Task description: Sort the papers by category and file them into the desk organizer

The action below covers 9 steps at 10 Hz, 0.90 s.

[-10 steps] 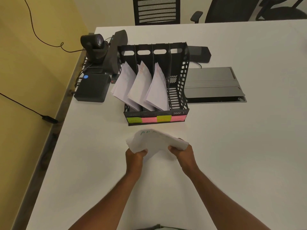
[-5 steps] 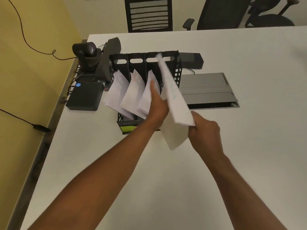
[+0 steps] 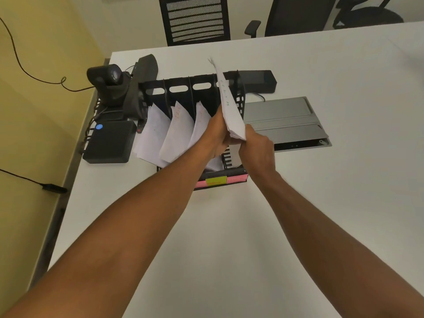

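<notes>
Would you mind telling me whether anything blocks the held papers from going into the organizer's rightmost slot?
Nothing visible does. The white paper stack, held by both hands, stands edge-on over the rightmost slot of the black mesh desk organizer; no other papers show in that slot.

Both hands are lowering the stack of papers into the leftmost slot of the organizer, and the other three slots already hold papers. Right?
Not quite. The head view shows both hands, left and right, holding the stack over the rightmost slot of the organizer, not the leftmost. The three slots to its left already hold papers.
</notes>
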Tool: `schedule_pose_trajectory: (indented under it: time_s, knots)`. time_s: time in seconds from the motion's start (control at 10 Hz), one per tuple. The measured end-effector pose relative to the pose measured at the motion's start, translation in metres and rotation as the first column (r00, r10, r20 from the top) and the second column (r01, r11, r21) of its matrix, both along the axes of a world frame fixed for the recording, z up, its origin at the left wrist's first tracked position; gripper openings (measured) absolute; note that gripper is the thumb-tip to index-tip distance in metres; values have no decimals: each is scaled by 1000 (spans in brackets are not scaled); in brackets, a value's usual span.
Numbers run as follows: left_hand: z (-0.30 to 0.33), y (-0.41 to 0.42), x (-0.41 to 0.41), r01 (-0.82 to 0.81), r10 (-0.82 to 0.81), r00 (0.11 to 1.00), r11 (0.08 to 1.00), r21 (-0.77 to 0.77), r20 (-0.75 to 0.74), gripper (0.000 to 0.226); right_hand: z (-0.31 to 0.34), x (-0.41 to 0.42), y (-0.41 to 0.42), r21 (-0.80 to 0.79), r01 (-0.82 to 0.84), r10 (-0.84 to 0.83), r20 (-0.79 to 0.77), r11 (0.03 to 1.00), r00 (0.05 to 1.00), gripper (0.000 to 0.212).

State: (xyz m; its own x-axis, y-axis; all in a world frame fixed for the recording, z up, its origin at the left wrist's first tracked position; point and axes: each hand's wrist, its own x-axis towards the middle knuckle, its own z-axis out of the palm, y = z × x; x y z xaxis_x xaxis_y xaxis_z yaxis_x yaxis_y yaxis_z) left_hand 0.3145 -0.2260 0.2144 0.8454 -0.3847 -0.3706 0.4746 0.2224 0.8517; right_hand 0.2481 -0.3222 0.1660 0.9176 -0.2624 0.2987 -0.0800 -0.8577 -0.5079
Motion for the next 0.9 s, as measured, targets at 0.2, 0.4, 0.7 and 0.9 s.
schedule_pose_trajectory:
  time_s: [0.2,0.4,0.7,0.9]
  knots:
    - [-24,4,3,-77,78,992,997,15,-95,46,-34,18,10,96,-6,20,-141,995,990,25]
    - [-31,1,-2,-103,121,981,988,119,-152,46,-61,25,17,297,48,43,-293,954,955,26]
    - [-39,19,-28,83,-72,996,949,305,-46,56,-64,9,-3,343,113,37,-400,932,916,31]
    - [-53,40,-78,69,-78,997,946,316,14,39,-61,-54,-14,455,216,-65,-324,864,944,30]
